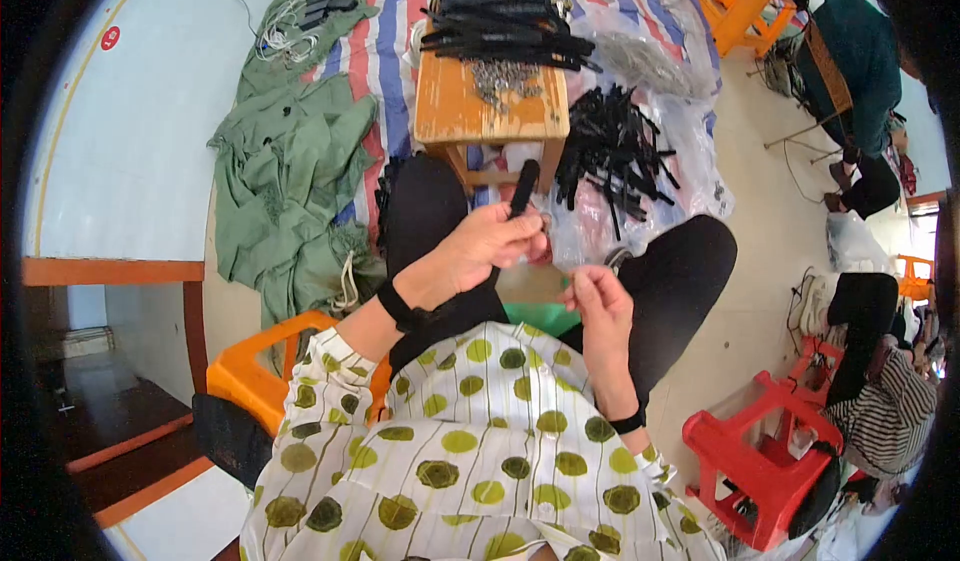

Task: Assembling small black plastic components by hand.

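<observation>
Left hand (480, 251) fingers clasp a black strap (523, 189), long axis upright, pointing away. Right hand (597, 301), just beside, fingers pinched; contents indiscernible.

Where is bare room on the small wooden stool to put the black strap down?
The front half of the wooden stool is bare, between the heap of small metal pieces and its near edge. Its far half is crowded with stacked black straps. To its right, loose straps cover the plastic sheet.

A slim black strap piece (523, 188) stands nearly upright in the near centre, its lower end gripped.
</observation>
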`<action>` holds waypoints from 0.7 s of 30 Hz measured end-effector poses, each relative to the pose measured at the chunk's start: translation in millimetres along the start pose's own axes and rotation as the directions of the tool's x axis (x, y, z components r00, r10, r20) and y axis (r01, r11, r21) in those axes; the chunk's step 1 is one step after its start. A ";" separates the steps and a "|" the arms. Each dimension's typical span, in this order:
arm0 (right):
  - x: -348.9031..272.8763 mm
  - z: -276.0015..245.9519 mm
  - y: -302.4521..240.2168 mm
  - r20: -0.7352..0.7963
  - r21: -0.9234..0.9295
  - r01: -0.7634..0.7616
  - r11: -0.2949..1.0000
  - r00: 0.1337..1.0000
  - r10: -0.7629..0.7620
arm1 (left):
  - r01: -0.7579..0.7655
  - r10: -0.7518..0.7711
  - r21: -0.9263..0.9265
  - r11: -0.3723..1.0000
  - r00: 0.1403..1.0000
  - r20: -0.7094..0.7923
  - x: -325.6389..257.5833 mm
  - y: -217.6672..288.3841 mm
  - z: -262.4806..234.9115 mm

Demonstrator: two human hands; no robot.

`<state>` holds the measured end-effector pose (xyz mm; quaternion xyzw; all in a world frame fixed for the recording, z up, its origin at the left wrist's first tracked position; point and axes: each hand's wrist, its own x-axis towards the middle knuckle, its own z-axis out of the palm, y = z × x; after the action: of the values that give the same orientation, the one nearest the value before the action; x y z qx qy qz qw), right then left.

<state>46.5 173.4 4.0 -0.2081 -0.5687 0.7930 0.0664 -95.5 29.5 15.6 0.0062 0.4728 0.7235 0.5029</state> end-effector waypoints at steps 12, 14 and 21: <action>-20.4 -4.2 -5.8 0.231 0.324 -0.246 0.913 0.957 0.176 | -0.427 0.547 0.559 0.711 0.835 -0.056 -48.2 -49.0 50.8; -21.0 -7.0 -3.9 0.275 0.377 -0.299 0.877 0.940 0.202 | -0.367 0.611 0.792 0.489 0.791 -0.011 -50.9 -47.2 55.2; -20.1 -8.4 -9.3 0.336 0.388 -0.395 0.833 0.902 0.272 | -0.456 0.681 0.794 0.401 0.729 0.075 -52.9 -48.5 56.2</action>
<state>66.8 177.0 15.5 -0.1754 -0.3294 0.9218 -0.1052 -7.2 31.1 37.9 0.2864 0.7629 0.5706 0.1020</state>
